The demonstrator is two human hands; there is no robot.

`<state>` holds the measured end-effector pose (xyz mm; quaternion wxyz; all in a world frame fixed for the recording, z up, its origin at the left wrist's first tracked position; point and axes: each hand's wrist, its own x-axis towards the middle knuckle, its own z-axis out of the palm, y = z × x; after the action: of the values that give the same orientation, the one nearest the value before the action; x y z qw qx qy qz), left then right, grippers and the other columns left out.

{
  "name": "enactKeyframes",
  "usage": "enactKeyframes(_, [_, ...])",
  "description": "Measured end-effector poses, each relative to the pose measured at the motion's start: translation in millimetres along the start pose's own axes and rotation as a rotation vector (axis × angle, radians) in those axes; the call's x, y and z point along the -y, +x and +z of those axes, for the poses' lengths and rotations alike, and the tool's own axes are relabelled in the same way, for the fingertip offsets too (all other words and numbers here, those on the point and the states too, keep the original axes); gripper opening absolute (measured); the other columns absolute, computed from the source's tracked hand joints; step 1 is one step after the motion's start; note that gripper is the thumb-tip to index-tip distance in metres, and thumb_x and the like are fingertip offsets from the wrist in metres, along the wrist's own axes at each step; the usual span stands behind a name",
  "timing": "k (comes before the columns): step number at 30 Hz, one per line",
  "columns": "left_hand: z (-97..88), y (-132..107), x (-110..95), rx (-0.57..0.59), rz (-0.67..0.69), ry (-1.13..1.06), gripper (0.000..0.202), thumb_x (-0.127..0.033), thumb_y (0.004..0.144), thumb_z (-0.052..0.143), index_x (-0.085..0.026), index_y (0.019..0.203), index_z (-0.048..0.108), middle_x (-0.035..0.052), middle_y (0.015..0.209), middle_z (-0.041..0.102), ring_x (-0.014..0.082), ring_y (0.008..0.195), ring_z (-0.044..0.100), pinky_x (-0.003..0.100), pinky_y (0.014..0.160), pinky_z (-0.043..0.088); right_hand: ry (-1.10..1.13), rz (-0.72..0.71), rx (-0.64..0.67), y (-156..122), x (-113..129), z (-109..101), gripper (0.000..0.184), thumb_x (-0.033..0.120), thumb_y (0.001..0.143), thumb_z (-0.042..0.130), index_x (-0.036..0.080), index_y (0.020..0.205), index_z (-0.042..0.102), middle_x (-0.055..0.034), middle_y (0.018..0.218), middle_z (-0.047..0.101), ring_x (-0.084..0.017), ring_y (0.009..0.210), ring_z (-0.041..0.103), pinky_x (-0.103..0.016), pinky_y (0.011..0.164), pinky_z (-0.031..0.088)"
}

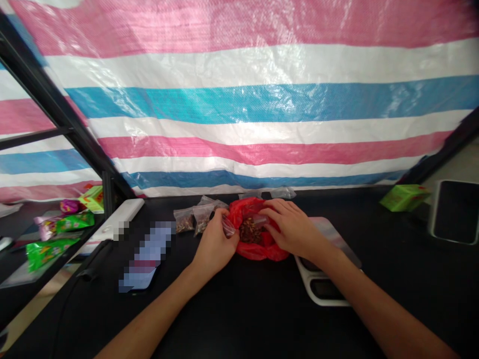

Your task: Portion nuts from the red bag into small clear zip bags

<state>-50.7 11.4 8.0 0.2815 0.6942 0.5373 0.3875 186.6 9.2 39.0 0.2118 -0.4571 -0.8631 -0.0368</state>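
Observation:
A red plastic bag (258,252) stands with its mouth open on the black table, and small brown dried pieces (250,232) lie inside. At its left rim, my left hand (217,239) is closed on a small clear plastic bag (228,227). My right hand (290,224) reaches over the red bag from the right, its fingers curled round a small clear plastic piece (260,219) above the brown pieces. What kind of piece that is cannot be made out. Filled small clear bags (184,220) lie just left of the red bag.
A kitchen scale (318,294) sits partly under my right forearm. On the left are a phone (149,254), a white device (116,219), a black cable (88,273) and green snack packets (52,252). A green box (404,197) and a white-framed dark screen (456,212) stand right.

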Motion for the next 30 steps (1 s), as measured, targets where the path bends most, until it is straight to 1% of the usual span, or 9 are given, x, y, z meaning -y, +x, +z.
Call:
enactKeyframes(2, [0.5,3.0,0.6,0.029,-0.046,-0.137,0.033,-0.018,0.080,0.066,-0.023,0.109,0.050,-0.0006,0.087,0.067,0.0186,0.077,0.066,0.031,0.075,0.049,0.007,0.019,-0.012,-0.6,-4.2,3.5,0.030,0.014,0.091,0.062,0.021,0.120,0.067,-0.0108,0.133,0.064,-0.029,0.125,0.056,-0.044,0.106,0.041])
enactKeyframes(4, [1.3,5.4,-0.7,0.045,-0.071,-0.267,0.034,-0.018,0.078,0.067,-0.023,0.106,0.049,-0.0034,0.081,0.064,0.0158,0.071,0.062,0.028,0.069,0.048,0.033,0.045,0.000,-0.7,-7.1,4.1,0.028,0.014,0.090,0.064,0.022,0.116,0.068,-0.0094,0.126,0.067,-0.027,0.120,0.058,-0.044,0.104,0.042])
enactKeyframes(6, [1.8,7.1,-3.1,0.043,-0.093,-0.366,0.033,-0.017,0.075,0.068,-0.022,0.102,0.050,-0.0048,0.078,0.062,0.0136,0.068,0.060,0.025,0.066,0.048,0.044,0.068,0.014,-0.3,-8.1,2.1,0.026,0.013,0.087,0.066,0.022,0.112,0.069,-0.0080,0.117,0.069,-0.026,0.114,0.060,-0.043,0.101,0.043])
enactKeyframes(9, [1.3,8.1,-7.0,0.022,-0.123,-0.455,0.031,-0.016,0.071,0.070,-0.022,0.097,0.053,-0.0052,0.079,0.060,0.0115,0.067,0.059,0.022,0.064,0.047,0.005,0.068,0.022,0.3,-6.7,-2.4,0.025,0.009,0.083,0.065,0.021,0.105,0.071,-0.0082,0.110,0.071,-0.027,0.112,0.059,-0.044,0.102,0.041])
enactKeyframes(12, [0.1,7.4,-8.8,0.040,-0.148,-0.503,0.031,-0.016,0.070,0.070,-0.022,0.097,0.055,-0.0048,0.080,0.062,0.0115,0.068,0.060,0.022,0.065,0.047,-0.027,0.040,0.044,0.2,-2.7,-3.6,0.025,0.009,0.082,0.064,0.021,0.103,0.072,-0.0088,0.108,0.072,-0.029,0.115,0.058,-0.046,0.104,0.038])
enactKeyframes(19, [0.2,6.9,-5.8,0.090,-0.170,-0.556,0.033,-0.013,0.070,0.072,-0.021,0.099,0.057,-0.0025,0.088,0.066,0.0127,0.079,0.063,0.024,0.076,0.050,0.117,0.055,0.063,-0.5,5.3,7.0,0.026,0.009,0.085,0.066,0.022,0.106,0.071,-0.0051,0.109,0.074,-0.024,0.111,0.061,-0.043,0.103,0.035])
enactKeyframes(26, [5.9,4.9,0.3,0.107,-0.246,-0.681,0.036,-0.016,0.071,0.072,-0.022,0.103,0.058,-0.0029,0.085,0.065,0.0150,0.077,0.067,0.027,0.076,0.053,0.176,0.053,0.089,-1.7,5.9,6.8,0.024,0.011,0.086,0.068,0.022,0.108,0.070,-0.0048,0.108,0.076,-0.024,0.110,0.062,-0.045,0.104,0.031])
enactKeyframes(28, [6.6,4.4,0.1,0.105,-0.235,-0.669,0.035,-0.016,0.072,0.071,-0.022,0.103,0.058,-0.0027,0.086,0.065,0.0150,0.079,0.066,0.027,0.077,0.052,0.164,0.040,0.090,-2.5,8.0,7.5,0.027,0.010,0.087,0.067,0.023,0.111,0.070,-0.0057,0.111,0.075,-0.024,0.112,0.061,-0.045,0.103,0.031])
enactKeyframes(30, [6.1,4.7,-1.4,0.075,-0.195,-0.608,0.032,-0.014,0.072,0.069,-0.022,0.101,0.058,-0.0027,0.087,0.064,0.0140,0.079,0.064,0.025,0.076,0.051,0.145,0.026,0.089,-3.3,11.7,9.6,0.028,0.012,0.088,0.068,0.022,0.114,0.070,-0.0067,0.113,0.074,-0.025,0.113,0.060,-0.045,0.102,0.031])
